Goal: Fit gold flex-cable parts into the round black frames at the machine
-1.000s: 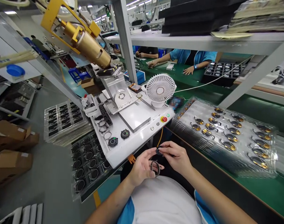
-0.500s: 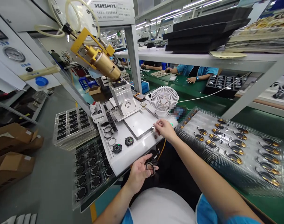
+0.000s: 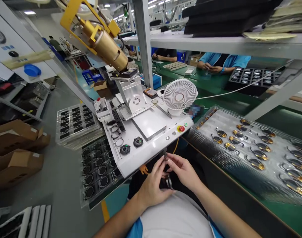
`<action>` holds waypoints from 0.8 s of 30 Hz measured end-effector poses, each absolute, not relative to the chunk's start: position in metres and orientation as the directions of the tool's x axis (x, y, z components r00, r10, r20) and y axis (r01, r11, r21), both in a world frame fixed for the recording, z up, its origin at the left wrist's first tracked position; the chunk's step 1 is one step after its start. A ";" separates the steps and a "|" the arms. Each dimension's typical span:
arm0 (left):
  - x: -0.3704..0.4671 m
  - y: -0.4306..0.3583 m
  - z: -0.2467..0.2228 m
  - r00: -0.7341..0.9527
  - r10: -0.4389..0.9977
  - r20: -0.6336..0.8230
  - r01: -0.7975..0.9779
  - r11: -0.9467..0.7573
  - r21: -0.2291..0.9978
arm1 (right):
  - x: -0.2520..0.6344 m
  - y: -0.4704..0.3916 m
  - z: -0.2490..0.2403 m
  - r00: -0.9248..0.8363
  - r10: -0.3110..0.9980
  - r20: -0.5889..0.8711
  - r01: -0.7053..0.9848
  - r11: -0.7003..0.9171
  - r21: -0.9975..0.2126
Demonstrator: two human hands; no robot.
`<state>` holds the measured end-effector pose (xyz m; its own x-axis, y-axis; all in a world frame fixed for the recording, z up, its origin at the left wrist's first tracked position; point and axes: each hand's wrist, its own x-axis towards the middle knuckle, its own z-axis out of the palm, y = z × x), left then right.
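Close in front of my body, my left hand (image 3: 154,185) is closed around a dark ring-shaped watch part (image 3: 169,181). My right hand (image 3: 182,168) meets it at the fingertips, pinched on a small dark piece too small to name. Beyond them stands the white machine base (image 3: 151,150). On its left side lie two round black watch modules (image 3: 125,149) and several thin metal rings (image 3: 119,142). A flat silver plate (image 3: 149,125) sits in the middle of the base, below the gold cylinder (image 3: 111,49).
A white fan (image 3: 180,96) and a red button (image 3: 181,129) are at the base's right. Trays of round parts (image 3: 98,165) stand left, stacked clear trays (image 3: 225,122) right. A metal post (image 3: 143,43) rises behind. Across the green bench, people's hands (image 3: 214,68) are visible.
My right hand has come back from the machine's front edge to meet my left hand, which has turned inward with the ring part. The view has shifted, and the red button now shows.
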<state>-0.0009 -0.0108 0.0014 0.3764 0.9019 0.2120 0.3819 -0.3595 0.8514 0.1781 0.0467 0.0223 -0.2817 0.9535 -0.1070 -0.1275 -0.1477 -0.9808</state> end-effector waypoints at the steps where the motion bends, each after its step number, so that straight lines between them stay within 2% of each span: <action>1: 0.003 -0.008 0.003 0.430 0.878 0.211 0.432 -0.406 0.806 | 0.177 0.044 0.023 -0.247 0.964 -0.101 -0.168 -0.145 -0.975; 3: 0.008 -0.002 0.008 0.491 0.844 0.218 0.443 -0.456 0.772 | 0.178 0.047 0.028 -0.165 0.980 -0.107 -0.224 -0.143 -0.964; 5: 0.010 0.002 0.014 0.487 0.843 0.228 0.339 -0.423 0.840 | 0.182 0.052 0.035 -0.125 0.984 -0.128 -0.260 -0.157 -0.953; 7: 0.007 0.003 0.019 0.430 0.876 0.220 0.186 -0.324 0.927 | 0.186 0.056 0.042 -0.161 0.976 -0.148 -0.269 -0.188 -0.945; 10: 0.001 0.004 0.024 0.366 0.907 0.209 0.046 -0.243 0.969 | 0.191 0.055 0.048 -0.231 0.955 -0.184 -0.232 -0.238 -0.943; 15: -0.004 0.006 0.025 0.445 0.866 0.228 0.130 -0.314 0.940 | 0.192 0.054 0.047 -0.247 0.939 -0.239 -0.183 -0.288 -0.940; 19: -0.004 0.005 0.023 0.480 0.859 0.176 0.223 -0.314 0.923 | 0.192 0.055 0.043 -0.272 0.928 -0.253 -0.226 -0.317 -0.921; 21: -0.004 0.004 0.020 0.476 0.862 0.173 0.193 -0.294 0.936 | 0.191 0.054 0.042 -0.258 0.930 -0.263 -0.256 -0.328 -0.909; 24: -0.006 0.003 0.015 0.409 0.885 0.220 -0.002 -0.240 0.971 | 0.191 0.053 0.044 -0.252 0.922 -0.293 -0.295 -0.362 -0.884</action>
